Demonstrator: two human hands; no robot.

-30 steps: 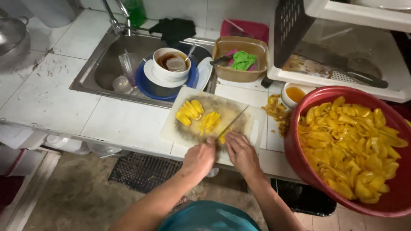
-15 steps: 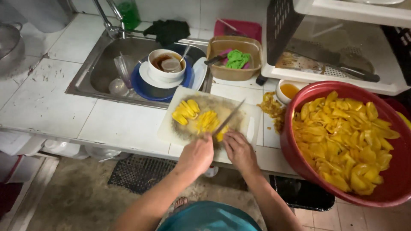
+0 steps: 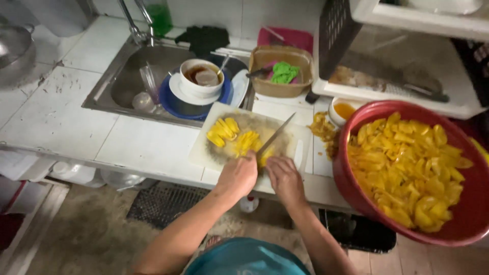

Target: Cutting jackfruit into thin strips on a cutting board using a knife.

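**Slicing yellow fruit at the board**

Red basin (image 3: 356, 153) of yellow slices is cut off at right. The piece under the right hand (image 3: 285, 178) is hidden. Framing has shifted slightly since earlier; hands unchanged. Left hand (image 3: 238, 175) stays closed on the knife (image 3: 275, 136), blade angled across the cutting board (image 3: 204, 153); right hand's grip is unclear.

cutting board (image 3: 214, 155) before sink (image 3: 122, 81), bowl (image 3: 356, 198) to its right
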